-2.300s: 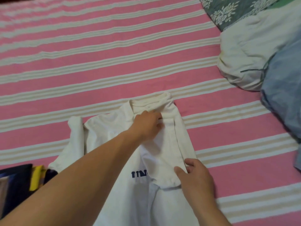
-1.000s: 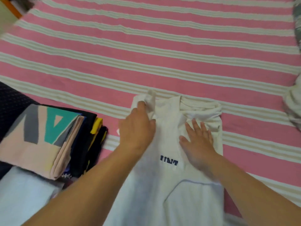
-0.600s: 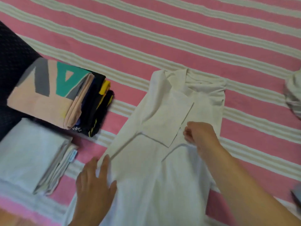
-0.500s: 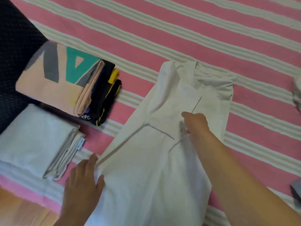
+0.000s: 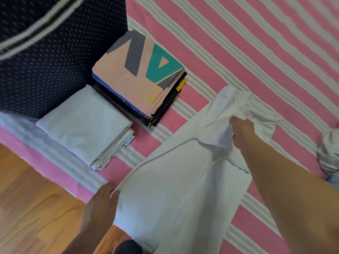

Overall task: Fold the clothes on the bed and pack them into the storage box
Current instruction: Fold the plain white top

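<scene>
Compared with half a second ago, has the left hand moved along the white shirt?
Yes. The left hand slid down the white shirt toward its hem, farther from the folded pile.

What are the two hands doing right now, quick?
Left hand: grips the near left edge of the white shirt.
Right hand: closed, bunching the shirt's folded upper part in its grip.

- A white shirt (image 5: 176,189) lies lengthwise on the pink striped bed (image 5: 238,52).
- The right hand (image 5: 242,131) grips bunched fabric near its upper end.
- The left hand (image 5: 100,204) holds its lower left edge.
- 2 folded stacks, a white pile (image 5: 86,123) and a patterned pile (image 5: 139,74), sit beside a dark dotted box (image 5: 45,52).
</scene>
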Available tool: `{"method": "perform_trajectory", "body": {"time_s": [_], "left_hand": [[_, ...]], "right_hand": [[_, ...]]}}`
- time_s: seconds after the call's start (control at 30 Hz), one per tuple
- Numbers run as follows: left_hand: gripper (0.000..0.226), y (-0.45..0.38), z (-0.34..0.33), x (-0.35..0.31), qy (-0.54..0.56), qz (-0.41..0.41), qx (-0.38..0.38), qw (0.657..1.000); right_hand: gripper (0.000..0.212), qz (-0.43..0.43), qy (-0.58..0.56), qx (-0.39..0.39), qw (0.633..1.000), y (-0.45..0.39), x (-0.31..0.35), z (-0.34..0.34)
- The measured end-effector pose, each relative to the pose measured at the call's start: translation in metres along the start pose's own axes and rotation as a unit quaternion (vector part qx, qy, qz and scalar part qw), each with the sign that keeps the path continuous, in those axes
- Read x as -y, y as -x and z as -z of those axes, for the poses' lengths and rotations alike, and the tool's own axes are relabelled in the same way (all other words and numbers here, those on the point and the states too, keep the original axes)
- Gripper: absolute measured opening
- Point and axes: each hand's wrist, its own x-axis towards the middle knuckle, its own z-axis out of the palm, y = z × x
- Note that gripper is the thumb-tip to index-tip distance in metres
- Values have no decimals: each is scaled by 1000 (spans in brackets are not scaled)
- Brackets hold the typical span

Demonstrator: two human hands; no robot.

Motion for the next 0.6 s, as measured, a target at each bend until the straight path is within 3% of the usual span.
{"method": "perform_trajectory", "body": {"time_s": [0.13, 0.27, 0.37, 0.47, 0.53, 0.6], "left_hand": [[14, 29, 16, -17, -31, 3, 27, 999], [26, 86, 23, -41, -33, -67, -3, 997], [27, 135, 2, -51, -7, -147, 4, 989], [27, 178, -56, -64, -46, -196, -10, 979], [18, 194, -106, -74, -70, -198, 29, 977], [16, 203, -176, -85, -96, -199, 52, 974]], "right_hand": [[71, 178, -3, -22, 984, 46, 77, 6], [59, 260, 1, -40, 965, 75, 118, 42], [49, 241, -31, -69, 968, 66, 88, 101], [37, 204, -111, -28, 972, 28, 24, 166], [49, 157, -154, 10, 975, -12, -26, 196], [36, 130, -189, 51, 972, -67, -93, 216]]}}
